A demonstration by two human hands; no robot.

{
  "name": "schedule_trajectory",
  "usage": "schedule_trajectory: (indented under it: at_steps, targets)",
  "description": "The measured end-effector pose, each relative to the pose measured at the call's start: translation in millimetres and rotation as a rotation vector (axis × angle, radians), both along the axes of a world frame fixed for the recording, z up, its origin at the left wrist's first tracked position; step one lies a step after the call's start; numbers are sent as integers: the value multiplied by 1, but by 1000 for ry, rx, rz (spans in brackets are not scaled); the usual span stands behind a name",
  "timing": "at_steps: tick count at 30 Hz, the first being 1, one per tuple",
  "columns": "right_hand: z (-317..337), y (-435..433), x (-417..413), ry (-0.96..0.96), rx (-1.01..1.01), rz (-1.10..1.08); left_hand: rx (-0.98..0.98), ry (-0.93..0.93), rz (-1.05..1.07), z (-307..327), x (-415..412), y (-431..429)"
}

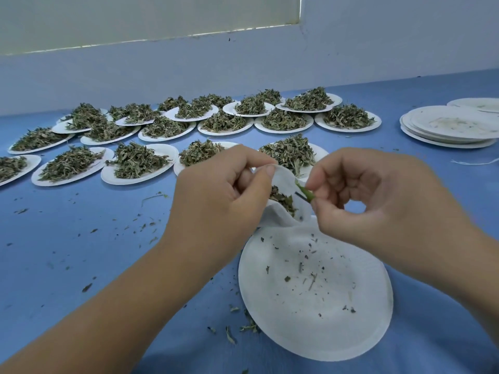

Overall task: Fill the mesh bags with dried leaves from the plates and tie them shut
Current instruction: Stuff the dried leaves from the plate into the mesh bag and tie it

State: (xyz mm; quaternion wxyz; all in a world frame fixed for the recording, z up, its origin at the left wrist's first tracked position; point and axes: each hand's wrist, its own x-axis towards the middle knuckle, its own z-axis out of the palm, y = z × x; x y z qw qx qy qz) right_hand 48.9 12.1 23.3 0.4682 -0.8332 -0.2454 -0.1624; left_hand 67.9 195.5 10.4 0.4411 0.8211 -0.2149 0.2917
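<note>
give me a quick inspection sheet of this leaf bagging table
surface: blue table, strewn with leaf crumbs
job's things: mesh bag partly filled with dried leaves; near paper plate holding only crumbs; many heaped plates of leaves farther back
clutter: stack of empty plates and a loose white string at the right
grippers: left hand pinches the bag's rim open; right hand pinches a green leaf piece at the bag's mouth
cables: nothing seen
surroundings: pale wall, window blind above
</note>
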Motion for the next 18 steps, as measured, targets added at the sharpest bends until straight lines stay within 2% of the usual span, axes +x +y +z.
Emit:
schedule_trajectory:
  at_steps: [8,11,15,18]
  targets:
    - [-9,16,-4,-302,-462,-194,-6,56,-35,-4,-2,-10]
    - [-10,17,-7,-372,-541,-216,-27,98,-67,-3,-2,-11]
    - [-15,16,-4,-367,-715,-237,-54,141,-74,-2,-2,-10]
    - [-15,14,-3,-374,-684,-139,-52,159,-78,0,-2,-10]
